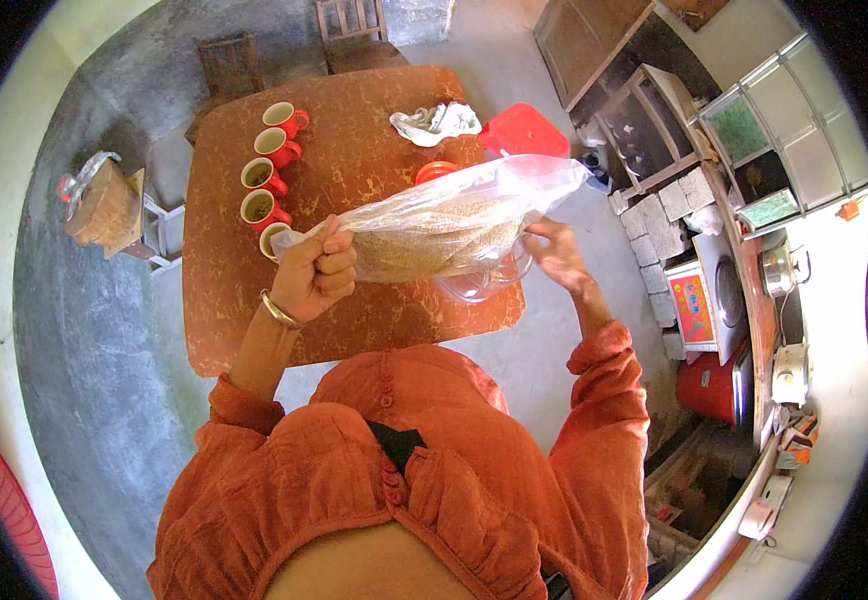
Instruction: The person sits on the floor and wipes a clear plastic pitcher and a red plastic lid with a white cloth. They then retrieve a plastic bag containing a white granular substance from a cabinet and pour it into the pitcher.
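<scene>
A clear plastic bag (441, 232) of fine tan grain-like material is stretched sideways above the table. My left hand (314, 274) is closed in a fist around its gathered left end. At the bag's right side, the fingers of my right hand (557, 255) are curled on its edge, and the fingertips are partly hidden. Beneath the bag, a clear plastic jar (475, 286) shows in part; the bag covers the rest of it. Just behind the bag lies a round orange-red lid (436, 172), partly covered.
Several red mugs (260, 209) line the left of the brown table (359, 127), some holding dark bits in liquid; the nearest is partly behind my left hand. A white cloth (437, 124) lies at the back right, beside a red plastic stool (525, 131). Wooden chairs (362, 52) stand behind.
</scene>
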`<state>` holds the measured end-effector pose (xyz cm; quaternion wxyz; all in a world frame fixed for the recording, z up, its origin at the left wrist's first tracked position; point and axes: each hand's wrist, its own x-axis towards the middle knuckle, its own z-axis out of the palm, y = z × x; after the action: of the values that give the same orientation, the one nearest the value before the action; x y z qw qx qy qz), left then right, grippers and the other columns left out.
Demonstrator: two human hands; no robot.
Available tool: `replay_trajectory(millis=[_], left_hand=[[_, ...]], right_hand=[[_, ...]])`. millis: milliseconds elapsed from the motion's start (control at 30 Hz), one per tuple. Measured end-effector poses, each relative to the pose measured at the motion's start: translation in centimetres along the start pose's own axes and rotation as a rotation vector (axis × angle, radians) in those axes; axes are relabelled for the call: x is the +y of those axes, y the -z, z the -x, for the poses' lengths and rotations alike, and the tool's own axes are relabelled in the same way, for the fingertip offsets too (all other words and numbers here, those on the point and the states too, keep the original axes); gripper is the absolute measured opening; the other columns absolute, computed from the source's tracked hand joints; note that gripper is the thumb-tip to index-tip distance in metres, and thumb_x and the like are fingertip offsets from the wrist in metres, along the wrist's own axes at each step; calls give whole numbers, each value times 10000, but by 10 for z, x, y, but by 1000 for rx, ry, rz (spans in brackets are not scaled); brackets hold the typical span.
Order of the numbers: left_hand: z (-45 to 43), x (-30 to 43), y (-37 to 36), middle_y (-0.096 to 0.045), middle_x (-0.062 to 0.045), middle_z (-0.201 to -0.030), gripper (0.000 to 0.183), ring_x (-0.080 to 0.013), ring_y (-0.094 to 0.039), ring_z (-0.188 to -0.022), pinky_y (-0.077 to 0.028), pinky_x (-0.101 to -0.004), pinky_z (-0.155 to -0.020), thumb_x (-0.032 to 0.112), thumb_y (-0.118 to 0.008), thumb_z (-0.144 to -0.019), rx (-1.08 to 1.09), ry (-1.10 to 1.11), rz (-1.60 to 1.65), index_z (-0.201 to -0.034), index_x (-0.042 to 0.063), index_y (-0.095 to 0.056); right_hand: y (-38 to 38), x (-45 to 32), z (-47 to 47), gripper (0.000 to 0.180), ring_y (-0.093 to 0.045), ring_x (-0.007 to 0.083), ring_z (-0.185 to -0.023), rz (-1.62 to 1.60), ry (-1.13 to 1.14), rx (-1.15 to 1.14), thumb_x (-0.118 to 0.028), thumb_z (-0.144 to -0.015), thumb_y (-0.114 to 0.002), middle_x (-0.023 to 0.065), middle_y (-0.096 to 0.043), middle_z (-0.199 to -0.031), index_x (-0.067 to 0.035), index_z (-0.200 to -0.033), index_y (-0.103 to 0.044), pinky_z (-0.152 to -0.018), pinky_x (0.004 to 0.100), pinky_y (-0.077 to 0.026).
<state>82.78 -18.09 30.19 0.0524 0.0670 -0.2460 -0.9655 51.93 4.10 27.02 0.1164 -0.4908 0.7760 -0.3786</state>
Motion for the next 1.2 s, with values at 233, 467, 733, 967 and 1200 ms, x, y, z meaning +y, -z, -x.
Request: replay_trajectory(millis=[233,467,733,967,1200], left_hand=[[1,1,-15,-201,91,-535,372,-43,-174,-419,-153,-211,-390,414,-355,-991,68,27,-56,-715,166,-381],[-6,1,-25,-208,87,-524,387,-51,-176,-415,-164,-220,-393,437,-384,-977,87,58,-167,-707,160,-374],[-21,-10,-39,-224,83,-525,396,-54,-182,-424,-160,-221,-402,452,-395,-969,47,109,-239,-711,152,-381],[-38,-17,-59,-217,85,-523,395,-57,-177,-423,-159,-229,-402,452,-391,-970,58,129,-363,-711,153,-385],[-43,-17,-52,-213,87,-521,392,-56,-175,-418,-154,-229,-399,460,-381,-970,51,125,-334,-720,157,-387]], right_hand=[[41,-80,-7,440,-429,268,-1235,-112,338,506,-296,-922,-531,164,-457,-1329,-51,-1286,-503,-1011,376,-361],[14,-66,-4,364,-540,386,-1063,302,246,270,-164,-889,-568,216,-538,-1183,1,-1211,-527,-900,413,-454],[-7,-23,1,248,-569,383,-944,206,265,-33,11,-792,-549,176,-605,-1064,9,-1036,-593,-831,419,-450],[-25,-15,-7,128,-546,258,-927,700,136,-122,-30,-702,-599,71,-640,-845,-50,-807,-669,-812,380,-428],[-11,-21,-3,315,-570,324,-1012,261,-27,2,-9,-758,-558,163,-635,-994,-4,-1070,-599,-865,405,-458]])
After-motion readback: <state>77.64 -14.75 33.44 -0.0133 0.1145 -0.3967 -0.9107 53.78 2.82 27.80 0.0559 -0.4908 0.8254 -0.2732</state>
